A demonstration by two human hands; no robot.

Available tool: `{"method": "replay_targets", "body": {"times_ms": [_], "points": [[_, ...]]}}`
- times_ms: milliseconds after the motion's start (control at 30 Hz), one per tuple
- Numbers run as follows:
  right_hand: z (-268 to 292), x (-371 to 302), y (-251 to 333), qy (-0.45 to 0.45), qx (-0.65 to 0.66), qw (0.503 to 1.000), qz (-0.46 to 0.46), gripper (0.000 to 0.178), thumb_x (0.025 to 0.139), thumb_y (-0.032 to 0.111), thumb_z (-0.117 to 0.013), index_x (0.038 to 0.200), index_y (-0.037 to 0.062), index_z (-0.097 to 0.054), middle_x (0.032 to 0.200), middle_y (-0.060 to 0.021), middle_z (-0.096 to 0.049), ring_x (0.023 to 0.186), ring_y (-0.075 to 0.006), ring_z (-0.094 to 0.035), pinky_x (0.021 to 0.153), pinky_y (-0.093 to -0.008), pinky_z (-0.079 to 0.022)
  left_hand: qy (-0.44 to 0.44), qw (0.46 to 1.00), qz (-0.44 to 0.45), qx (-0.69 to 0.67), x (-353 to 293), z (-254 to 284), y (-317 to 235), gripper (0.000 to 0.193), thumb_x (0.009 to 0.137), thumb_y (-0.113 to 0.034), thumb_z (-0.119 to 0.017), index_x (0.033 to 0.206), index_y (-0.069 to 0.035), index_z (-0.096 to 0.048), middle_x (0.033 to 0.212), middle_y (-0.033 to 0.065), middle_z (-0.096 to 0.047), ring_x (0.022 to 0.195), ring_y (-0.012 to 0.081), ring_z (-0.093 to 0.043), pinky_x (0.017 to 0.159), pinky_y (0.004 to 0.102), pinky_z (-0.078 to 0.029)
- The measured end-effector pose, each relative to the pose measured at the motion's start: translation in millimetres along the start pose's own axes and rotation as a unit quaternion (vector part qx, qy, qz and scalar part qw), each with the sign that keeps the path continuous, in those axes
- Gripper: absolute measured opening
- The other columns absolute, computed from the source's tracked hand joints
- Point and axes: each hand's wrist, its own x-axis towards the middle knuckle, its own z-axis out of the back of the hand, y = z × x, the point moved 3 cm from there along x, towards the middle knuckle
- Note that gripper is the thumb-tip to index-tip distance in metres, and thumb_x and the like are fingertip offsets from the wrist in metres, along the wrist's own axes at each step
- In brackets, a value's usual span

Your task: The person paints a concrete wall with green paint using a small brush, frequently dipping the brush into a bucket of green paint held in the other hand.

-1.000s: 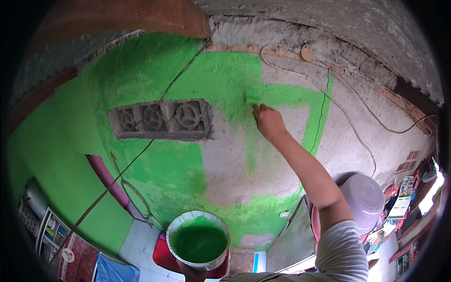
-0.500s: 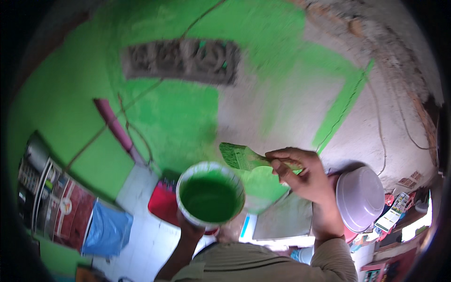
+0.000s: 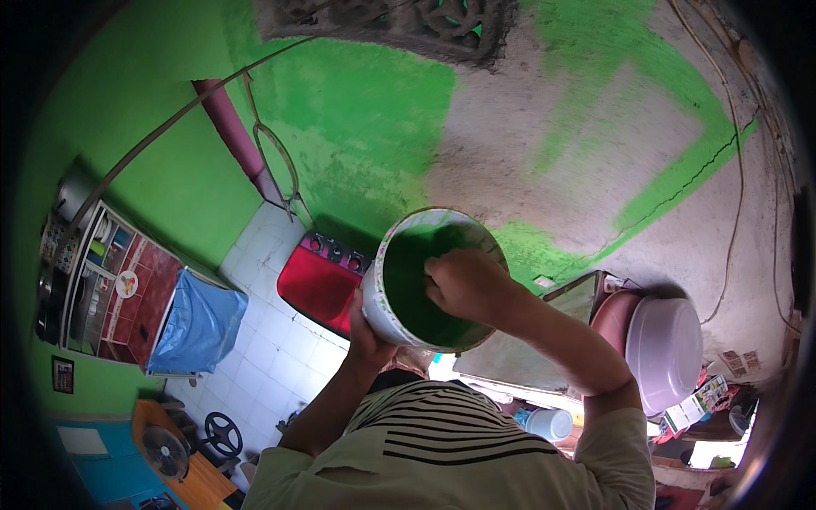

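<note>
At the frame's centre, the left hand (image 3: 367, 327) grips the white paint bucket (image 3: 425, 280) from below, arm raised. The right hand (image 3: 463, 285), forearm bent in from lower right, is clenched inside the bucket's mouth over green paint; whatever it grasps is hidden.

Rough matt plaster wall (image 3: 544, 144), part coated green; smooth plastic paint bucket (image 3: 387, 293), wet glossy green inside; glazed white floor tiles (image 3: 255, 340).
</note>
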Motion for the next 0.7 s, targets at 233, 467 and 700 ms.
{"method": "replay_targets", "body": {"times_ms": [233, 467, 700], "points": [[69, -23, -11, -0.073, 0.15, 0.985, -0.053, 0.019, 0.091, 0.014, -0.069, 0.097, -0.0034, -0.071, 0.075, -0.0178, -0.07, 0.064, -0.0265, -0.068, 0.059, -0.0382, -0.054, 0.005, 1.0, -0.017, -0.024, 7, 0, -8, 0.062, 0.107, -0.051, -0.03, 0.146, -0.007, -0.047, 0.143, 0.0155, -0.056, 0.129, 0.0328, -0.057, 0.11, 0.0505, -0.046], [67, -49, -37, -0.118, 0.373, 0.912, -0.119, 0.022, 0.093, 0.007, -0.068, 0.113, -0.0011, -0.07, 0.096, -0.0162, -0.074, 0.083, -0.0219, -0.072, 0.071, -0.0343, -0.056, 0.056, 0.998, -0.022, -0.015, 10, -13, -14, 0.064, 0.107, -0.053, -0.026, 0.149, -0.007, -0.043, 0.145, 0.0154, -0.054, 0.132, 0.0325, -0.055, 0.111, 0.0509, -0.045], [51, -23, -19, -0.12, 0.084, 0.989, 0.014, 0.021, 0.092, 0.015, -0.068, 0.109, 0.0027, -0.069, 0.098, -0.0174, -0.069, 0.091, -0.0352, -0.068, 0.079, -0.0419, -0.056, 0.052, 0.999, -0.002, -0.01, 12, -24, -5, 0.063, 0.106, -0.052, -0.029, 0.149, -0.009, -0.044, 0.146, 0.0134, -0.053, 0.133, 0.0311, -0.054, 0.113, 0.0497, -0.044]]}}
